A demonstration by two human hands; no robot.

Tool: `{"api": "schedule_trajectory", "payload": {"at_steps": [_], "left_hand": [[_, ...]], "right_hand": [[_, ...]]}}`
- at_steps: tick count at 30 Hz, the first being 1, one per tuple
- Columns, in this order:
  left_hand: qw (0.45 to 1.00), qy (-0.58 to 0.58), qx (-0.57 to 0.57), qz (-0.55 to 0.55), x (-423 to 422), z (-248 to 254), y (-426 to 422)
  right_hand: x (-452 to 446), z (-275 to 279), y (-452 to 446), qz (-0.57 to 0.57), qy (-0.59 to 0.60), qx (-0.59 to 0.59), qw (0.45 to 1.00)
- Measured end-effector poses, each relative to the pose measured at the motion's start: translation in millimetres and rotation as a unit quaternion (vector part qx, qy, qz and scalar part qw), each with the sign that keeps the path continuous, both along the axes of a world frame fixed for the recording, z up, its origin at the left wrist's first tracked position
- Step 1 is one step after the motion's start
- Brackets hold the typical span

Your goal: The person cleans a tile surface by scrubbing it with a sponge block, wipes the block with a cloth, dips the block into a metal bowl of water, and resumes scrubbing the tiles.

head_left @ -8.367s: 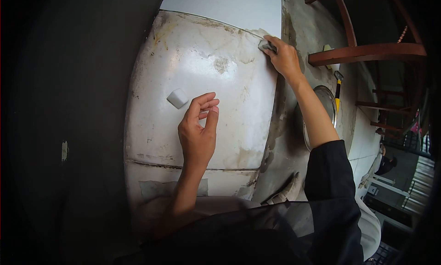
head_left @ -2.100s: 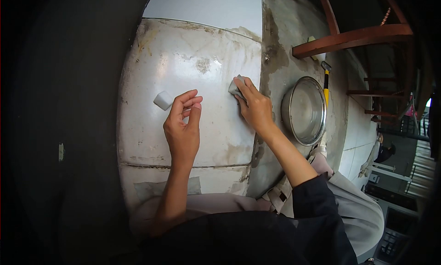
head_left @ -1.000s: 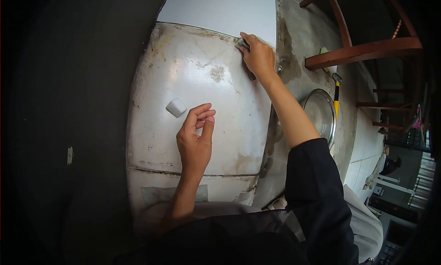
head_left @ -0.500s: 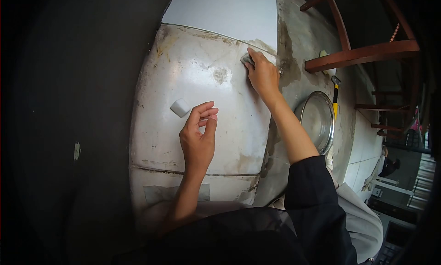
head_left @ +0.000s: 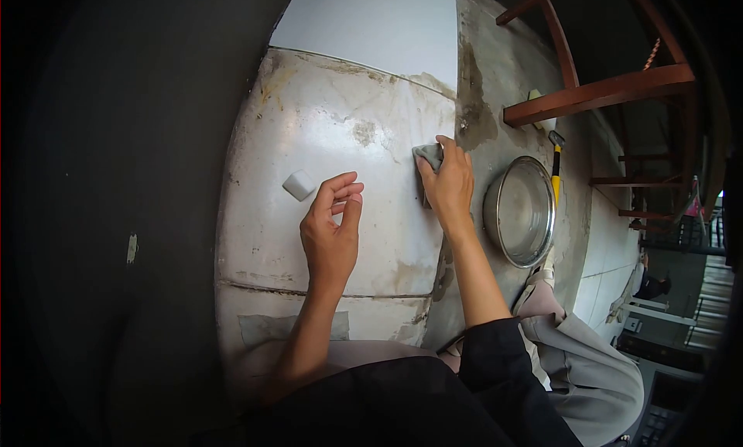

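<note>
My right hand point(head_left: 450, 182) is closed on a grey pad point(head_left: 428, 157), pressed against the white, stained panel point(head_left: 340, 238) near its right edge. A darker edge shows under the palm. My left hand point(head_left: 333, 229) hovers over the middle of the panel, fingers curved and apart, with nothing in it. Just beyond its fingertips, to the upper left, a small white block point(head_left: 299, 185) lies on the panel. Brown stains and a dark patch mark the panel's far part.
A metal basin point(head_left: 550, 222) stands on the wet grey floor right of the panel. Beyond it lie a yellow-and-black handled tool point(head_left: 556, 164) and reddish wooden legs point(head_left: 604, 95). A grey sheet point(head_left: 259, 328) lies near my knee. A person point(head_left: 654, 286) is far right.
My right hand, with the grey pad, has come from the panel's far edge back toward me along the right side. My left hand keeps its pose. The basin shows more fully.
</note>
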State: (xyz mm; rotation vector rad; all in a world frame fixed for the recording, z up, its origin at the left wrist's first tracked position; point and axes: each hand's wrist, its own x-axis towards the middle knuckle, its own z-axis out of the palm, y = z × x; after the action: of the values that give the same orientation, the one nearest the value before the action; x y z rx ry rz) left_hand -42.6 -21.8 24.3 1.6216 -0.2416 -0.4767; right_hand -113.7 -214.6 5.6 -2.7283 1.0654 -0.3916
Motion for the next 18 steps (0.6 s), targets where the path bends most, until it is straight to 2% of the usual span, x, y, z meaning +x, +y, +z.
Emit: {"api": "schedule_trajectory", "payload": {"at_steps": [2, 5, 8, 11, 14, 18], "left_hand": [[1.0, 0.002, -0.001, 0.002, 0.8, -0.1, 0.2], [1.0, 0.004, 0.001, 0.0, 1.0, 0.1, 0.1], [1.0, -0.003, -0.002, -0.001, -0.7, -2.3, -1.1], [0.999, 0.031, 0.002, -0.023, -0.2, 2.6, 0.0], [1.0, 0.003, 0.002, -0.004, -1.3, -2.8, -1.1], [1.0, 0.003, 0.001, 0.0, -0.7, -1.4, -0.3]], "right_hand": [[6.4, 2.1, -1.9, -0.041, -0.014, 0.028, 0.999], [3.5, -1.6, 3.0, -0.029, 0.004, 0.038, 0.999], [-6.5, -11.1, 8.9, 0.032, -0.079, -0.023, 0.996], [-8.1, -10.6, 8.3, 0.029, -0.079, -0.016, 0.996], [-1.8, -4.0, 8.2, -0.007, -0.05, 0.034, 0.998], [1.5, -15.0, 7.4, 0.019, -0.07, -0.005, 0.997]]}}
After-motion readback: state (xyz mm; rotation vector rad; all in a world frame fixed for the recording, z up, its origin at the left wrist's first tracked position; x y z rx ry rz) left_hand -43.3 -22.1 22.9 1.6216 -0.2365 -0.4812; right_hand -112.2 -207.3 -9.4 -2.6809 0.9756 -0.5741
